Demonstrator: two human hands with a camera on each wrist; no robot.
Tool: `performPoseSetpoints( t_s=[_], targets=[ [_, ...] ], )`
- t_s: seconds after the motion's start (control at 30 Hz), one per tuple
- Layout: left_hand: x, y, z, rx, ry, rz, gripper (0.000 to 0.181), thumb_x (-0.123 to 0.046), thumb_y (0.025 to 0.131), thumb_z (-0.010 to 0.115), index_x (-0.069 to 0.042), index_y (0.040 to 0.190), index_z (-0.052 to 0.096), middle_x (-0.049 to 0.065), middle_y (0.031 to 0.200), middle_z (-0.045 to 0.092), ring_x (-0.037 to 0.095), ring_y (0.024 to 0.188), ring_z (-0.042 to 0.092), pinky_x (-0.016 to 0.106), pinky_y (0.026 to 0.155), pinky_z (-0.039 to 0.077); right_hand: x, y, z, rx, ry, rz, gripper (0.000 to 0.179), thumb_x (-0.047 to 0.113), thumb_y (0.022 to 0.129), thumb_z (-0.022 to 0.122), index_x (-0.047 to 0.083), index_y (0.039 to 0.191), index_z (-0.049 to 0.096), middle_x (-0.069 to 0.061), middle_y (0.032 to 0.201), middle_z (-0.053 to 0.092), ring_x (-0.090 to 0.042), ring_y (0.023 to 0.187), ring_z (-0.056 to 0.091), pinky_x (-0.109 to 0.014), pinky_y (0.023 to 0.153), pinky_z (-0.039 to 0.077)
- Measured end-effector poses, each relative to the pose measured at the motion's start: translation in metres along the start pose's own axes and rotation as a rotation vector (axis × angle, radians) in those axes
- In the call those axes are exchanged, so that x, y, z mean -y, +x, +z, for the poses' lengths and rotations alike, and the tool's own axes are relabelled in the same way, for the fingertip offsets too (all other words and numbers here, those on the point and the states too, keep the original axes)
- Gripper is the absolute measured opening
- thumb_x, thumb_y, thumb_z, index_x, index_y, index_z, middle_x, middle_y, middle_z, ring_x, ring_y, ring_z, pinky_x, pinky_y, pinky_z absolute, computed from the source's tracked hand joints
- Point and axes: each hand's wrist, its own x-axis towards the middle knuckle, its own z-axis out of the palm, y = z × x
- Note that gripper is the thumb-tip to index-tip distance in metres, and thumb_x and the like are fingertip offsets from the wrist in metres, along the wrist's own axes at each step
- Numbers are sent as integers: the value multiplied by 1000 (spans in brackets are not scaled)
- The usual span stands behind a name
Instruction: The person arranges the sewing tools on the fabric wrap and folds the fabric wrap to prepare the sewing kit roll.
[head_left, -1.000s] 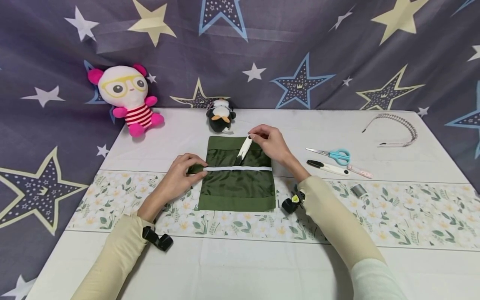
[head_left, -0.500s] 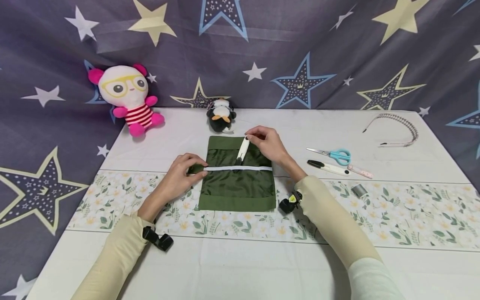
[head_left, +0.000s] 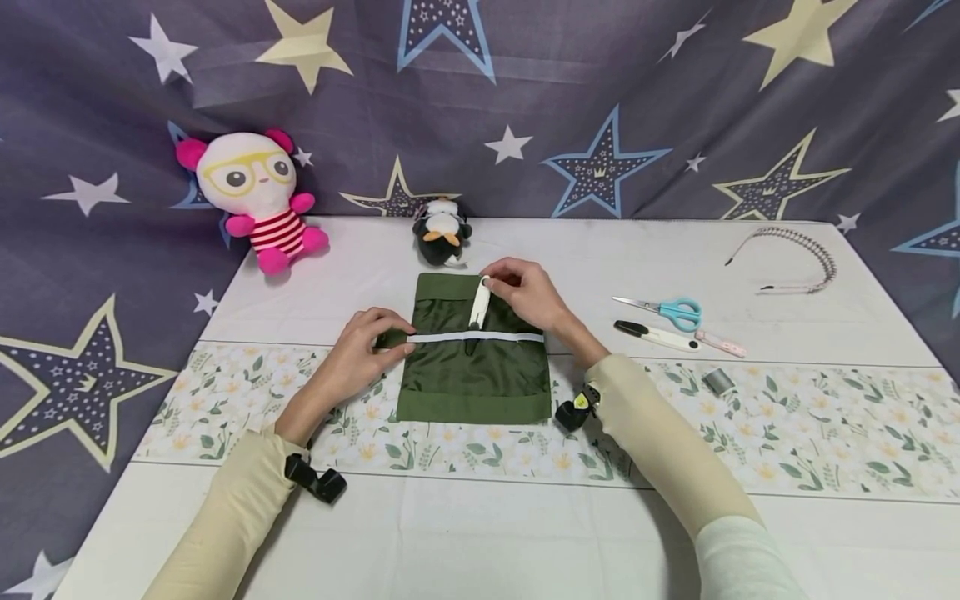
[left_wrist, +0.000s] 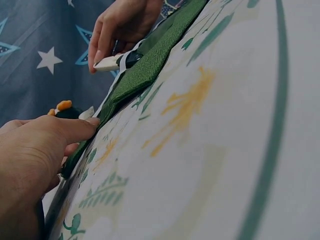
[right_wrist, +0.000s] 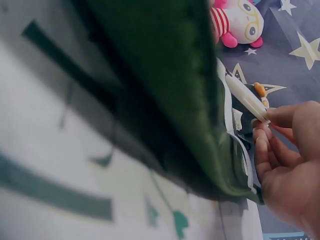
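A dark green cloth piece (head_left: 476,400) lies flat, with a narrow white band (head_left: 517,337) across its middle. At the cloth's left edge, my left hand (head_left: 365,354) pinches the band's end between thumb and fingers; some green cloth shows in that grasp. My right hand (head_left: 528,296) pinches the top of a slim white tool (head_left: 478,304) with a black end, its exact kind unclear. The tool stands nearly upright over the cloth. Its black end crosses behind the white band, and a dark tip shows below. In the left wrist view, the right hand (left_wrist: 122,30) holds the tool's white end (left_wrist: 107,63).
Right of the cloth lie blue-handled scissors (head_left: 678,313), a similar white-and-black tool (head_left: 656,335), a pink stick-like item (head_left: 720,342) and a grey thread spool (head_left: 717,382). A headband (head_left: 821,254) sits farther back. A penguin plush (head_left: 441,233) and a pink-white plush (head_left: 262,200) stand behind.
My right hand has shifted left and slightly toward me with the tool, which has turned more upright. Its black end now reaches below the white band. My left hand has stayed in place.
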Motion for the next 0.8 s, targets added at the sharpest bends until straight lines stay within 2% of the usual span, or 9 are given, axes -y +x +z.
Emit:
performPoseSetpoints(
  t_s=[0.37, 0.8],
  targets=[
    [1, 0, 0, 0, 3, 2, 24, -21, 99, 74, -12, 120, 73, 9, 131, 58, 30, 120, 47, 54, 100, 38, 0, -4, 2, 86, -60, -12, 24, 10, 105, 62, -3, 124, 70, -12, 106, 70, -24, 90, 63, -36, 79, 51],
    [1, 0, 1, -9, 0, 3, 23, -20, 98, 75, -10, 119, 74, 11, 131, 58, 32, 120, 47, 55, 100, 38, 3, -8, 5, 166, -150, -32, 21, 11, 104, 64, 0, 120, 72, -8, 101, 71, -20, 88, 63, -34, 79, 51]
  ],
)
